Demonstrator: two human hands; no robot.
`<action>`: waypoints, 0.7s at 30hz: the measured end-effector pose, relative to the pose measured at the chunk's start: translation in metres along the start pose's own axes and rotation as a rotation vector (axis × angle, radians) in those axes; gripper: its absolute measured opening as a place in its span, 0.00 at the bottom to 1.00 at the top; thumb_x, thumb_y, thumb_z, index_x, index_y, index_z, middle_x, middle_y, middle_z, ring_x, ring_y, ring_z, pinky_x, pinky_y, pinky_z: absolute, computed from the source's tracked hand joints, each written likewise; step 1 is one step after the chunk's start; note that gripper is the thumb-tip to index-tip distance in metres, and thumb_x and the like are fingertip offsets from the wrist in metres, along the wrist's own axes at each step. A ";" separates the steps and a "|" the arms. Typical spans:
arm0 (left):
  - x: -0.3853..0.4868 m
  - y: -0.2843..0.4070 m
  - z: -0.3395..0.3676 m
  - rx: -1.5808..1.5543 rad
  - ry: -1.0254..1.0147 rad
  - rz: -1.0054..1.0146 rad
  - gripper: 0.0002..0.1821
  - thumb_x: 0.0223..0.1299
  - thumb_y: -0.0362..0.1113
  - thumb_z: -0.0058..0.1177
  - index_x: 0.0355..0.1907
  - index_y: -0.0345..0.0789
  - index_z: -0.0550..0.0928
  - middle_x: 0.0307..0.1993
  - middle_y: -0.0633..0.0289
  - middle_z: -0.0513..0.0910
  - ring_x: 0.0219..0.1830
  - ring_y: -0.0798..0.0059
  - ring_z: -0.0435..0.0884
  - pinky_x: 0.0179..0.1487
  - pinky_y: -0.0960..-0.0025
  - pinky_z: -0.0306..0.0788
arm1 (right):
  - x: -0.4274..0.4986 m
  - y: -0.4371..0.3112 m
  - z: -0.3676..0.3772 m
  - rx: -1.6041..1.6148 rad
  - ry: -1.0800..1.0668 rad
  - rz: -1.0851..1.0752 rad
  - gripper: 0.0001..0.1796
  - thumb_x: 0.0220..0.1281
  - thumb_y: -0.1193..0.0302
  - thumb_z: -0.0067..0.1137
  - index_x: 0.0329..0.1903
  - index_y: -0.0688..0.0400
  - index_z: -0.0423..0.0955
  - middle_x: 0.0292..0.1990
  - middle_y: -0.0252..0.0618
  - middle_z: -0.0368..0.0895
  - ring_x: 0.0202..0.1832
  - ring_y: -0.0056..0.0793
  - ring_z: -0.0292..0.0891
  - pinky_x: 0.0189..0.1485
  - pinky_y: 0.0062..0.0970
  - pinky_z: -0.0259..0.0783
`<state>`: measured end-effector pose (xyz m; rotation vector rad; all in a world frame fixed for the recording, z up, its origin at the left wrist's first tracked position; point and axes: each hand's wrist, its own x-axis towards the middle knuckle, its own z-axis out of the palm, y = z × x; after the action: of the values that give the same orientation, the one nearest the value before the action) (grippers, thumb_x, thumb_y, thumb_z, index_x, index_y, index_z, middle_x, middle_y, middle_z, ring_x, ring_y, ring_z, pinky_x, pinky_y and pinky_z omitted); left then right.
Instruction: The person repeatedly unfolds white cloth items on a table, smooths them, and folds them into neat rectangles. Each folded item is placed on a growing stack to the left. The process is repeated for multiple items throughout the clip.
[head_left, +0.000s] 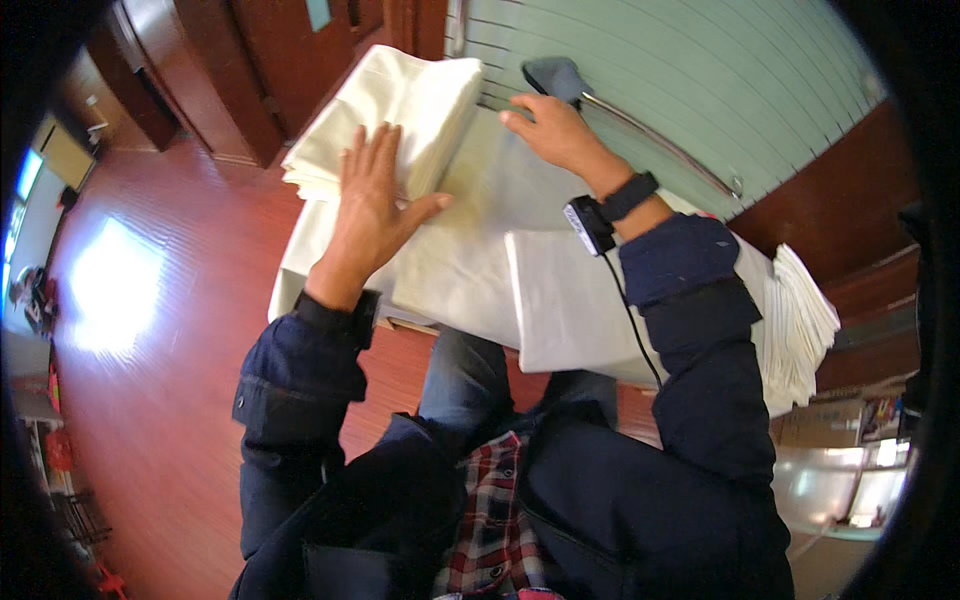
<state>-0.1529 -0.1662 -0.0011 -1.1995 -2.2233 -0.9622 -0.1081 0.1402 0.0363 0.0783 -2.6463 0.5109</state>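
My left hand (371, 202) lies flat with spread fingers on the near side of a tall stack of folded cream cloths (397, 112), at the table's left end. My right hand (551, 131) is raised over the back of the table beside a dark grey cloth item (556, 77), its fingers apart and nothing seen in them. Between my arms a folded white cloth (570, 300) lies over a pale cloth sheet (457, 277) covering the table. Another pile of folded white cloths (799, 330) stands at the right end, partly behind my right sleeve.
Behind the table is a pale green panel (697, 67) with a metal bar (660, 142). Dark red wooden doors (292, 60) stand at the back left. A reddish wooden floor (187, 390) stretches to the left. A black cable (634, 315) hangs from my right wrist device.
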 end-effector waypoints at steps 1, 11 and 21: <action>-0.012 0.011 -0.010 -0.006 0.043 0.031 0.47 0.58 0.53 0.71 0.71 0.25 0.69 0.69 0.36 0.72 0.74 0.34 0.64 0.77 0.43 0.57 | -0.026 0.007 -0.022 -0.002 -0.167 0.224 0.25 0.74 0.55 0.59 0.52 0.68 0.81 0.40 0.52 0.88 0.44 0.44 0.84 0.51 0.39 0.77; -0.030 0.105 0.008 -0.058 0.002 -0.015 0.25 0.59 0.35 0.68 0.56 0.25 0.81 0.54 0.40 0.81 0.65 0.38 0.75 0.64 0.49 0.72 | -0.263 0.055 -0.134 0.142 -0.215 1.052 0.27 0.71 0.50 0.61 0.50 0.66 0.82 0.38 0.44 0.85 0.32 0.34 0.79 0.30 0.39 0.79; 0.018 0.079 0.099 -0.269 -0.670 -0.220 0.26 0.54 0.45 0.71 0.47 0.25 0.87 0.42 0.40 0.88 0.45 0.47 0.87 0.52 0.56 0.78 | -0.303 0.044 -0.139 0.587 -0.400 1.234 0.26 0.68 0.52 0.67 0.45 0.67 0.79 0.34 0.43 0.84 0.34 0.37 0.84 0.36 0.40 0.80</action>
<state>-0.1000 -0.0520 -0.0260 -1.6021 -2.8596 -1.0839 0.2164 0.2243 0.0060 -1.4555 -2.4934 1.7636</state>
